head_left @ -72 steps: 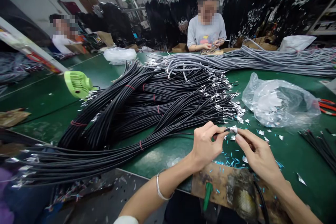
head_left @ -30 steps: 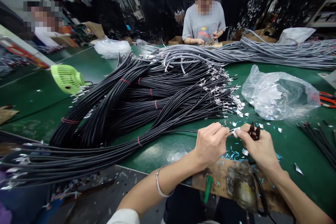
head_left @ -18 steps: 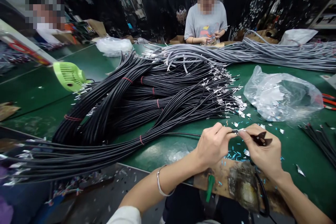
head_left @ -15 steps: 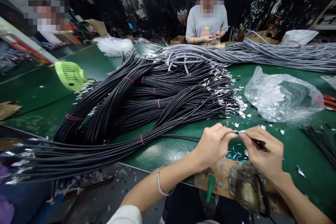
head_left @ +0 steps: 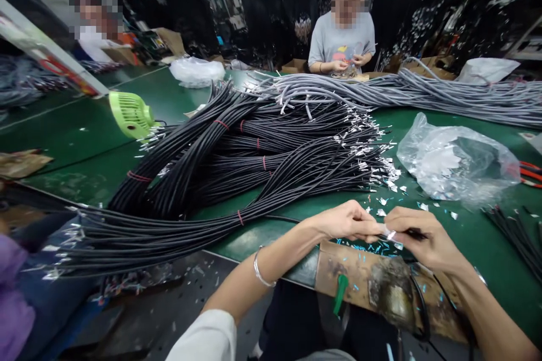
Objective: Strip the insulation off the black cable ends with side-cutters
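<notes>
Just above the wooden block, my left hand [head_left: 349, 221] pinches the end of a black cable [head_left: 282, 218], whose length runs off to the left beneath my wrist. Whitish, shiny foil [head_left: 387, 231] shows at that end, between the fingertips of both hands. My right hand [head_left: 429, 237] is closed with thumb and finger on the foil. A dark object sits partly hidden inside the right hand; its kind cannot be made out. To the left lie large bundles of black cables [head_left: 212, 180], tied with red bands and showing white ends.
Below my hands is a worn wooden board [head_left: 339, 265] with a stained metal block [head_left: 393, 287] and a green strip [head_left: 340, 295]. Blue scraps [head_left: 375, 247] litter the green table. A plastic bag [head_left: 457, 161], grey cables [head_left: 423, 90], a green fan [head_left: 131, 114] and a co-worker [head_left: 342, 39] are beyond.
My hands have come slightly lower and nearer the board, and whitish foil now shows between the fingertips where a dark cable end showed. The view has shifted a little.
</notes>
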Available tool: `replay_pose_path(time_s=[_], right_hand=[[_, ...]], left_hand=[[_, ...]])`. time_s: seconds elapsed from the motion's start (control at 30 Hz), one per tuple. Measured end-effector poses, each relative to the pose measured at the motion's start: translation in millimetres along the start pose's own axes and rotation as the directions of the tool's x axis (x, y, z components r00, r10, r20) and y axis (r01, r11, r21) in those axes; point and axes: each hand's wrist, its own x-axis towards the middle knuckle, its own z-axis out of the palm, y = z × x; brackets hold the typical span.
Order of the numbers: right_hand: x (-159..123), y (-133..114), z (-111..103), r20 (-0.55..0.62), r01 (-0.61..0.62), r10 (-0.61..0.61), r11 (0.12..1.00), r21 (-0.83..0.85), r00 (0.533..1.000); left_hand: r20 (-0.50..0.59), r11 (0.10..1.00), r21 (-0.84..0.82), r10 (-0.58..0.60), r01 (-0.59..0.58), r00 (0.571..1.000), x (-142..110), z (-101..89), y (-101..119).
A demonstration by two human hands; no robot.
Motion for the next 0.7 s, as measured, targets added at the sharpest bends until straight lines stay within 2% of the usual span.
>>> replay_pose_path(time_s=[0.03,0.1,0.17,0.23,0.27,0.33,0.4,0.43,0.5,0.57,0.63,0.7], right_hand=[[-1,1,-1,0.067,0.014,-0.008,0.996,-0.089,0.998],[-4,0,1,0.153,0.066,-0.015,0.938,-0.34,0.988],[-11,-1,3,0.198,0.149,-0.049,0.834,-0.531,0.979],[-19,-1,3,0.175,0.2,-0.119,0.793,-0.576,0.977],[-22,1,2,0.112,0.19,-0.154,0.804,-0.563,0.982],[-25,8,-2,-0.12,0.067,-0.153,0.845,-0.531,0.981],[-22,16,-4,-0.327,-0.136,-0.029,0.871,-0.471,0.945],[-19,19,-3,-0.379,-0.223,0.048,0.873,-0.433,0.924],[-12,20,-1,-0.399,-0.328,0.171,0.87,-0.369,0.901],[-6,17,4,-0.395,-0.361,0.237,0.89,-0.278,0.888],[-3,10,8,-0.419,-0.346,0.259,0.927,-0.145,0.87],[-2,4,12,-0.46,-0.287,0.23,0.956,-0.056,0.858]], left_hand=[[-0.032,0.989,0.145,-0.007,0.011,0.999,0,-0.8,-2],[-0.201,0.905,0.423,0.038,0.051,0.979,2,0.0,-7],[-0.385,0.815,0.566,0.132,0.121,0.913,7,2.8,-14],[-0.506,0.797,0.583,0.202,0.159,0.839,12,4.9,-18],[-0.537,0.798,0.58,0.222,0.165,0.814,14,5.2,-19],[-0.584,0.807,0.57,0.267,0.153,0.766,16,5.2,-17],[-0.611,0.853,0.513,0.286,0.094,0.738,15,6.3,-13],[-0.621,0.884,0.466,0.285,0.05,0.73,14,7.5,-11],[-0.617,0.925,0.379,0.277,-0.03,0.736,11,10.7,-8],[-0.581,0.928,0.365,0.29,-0.075,0.76,8,13.8,-7],[-0.548,0.918,0.384,0.313,-0.098,0.776,6,16.5,-7],[-0.525,0.907,0.41,0.323,-0.099,0.787,5,18.4,-6]])
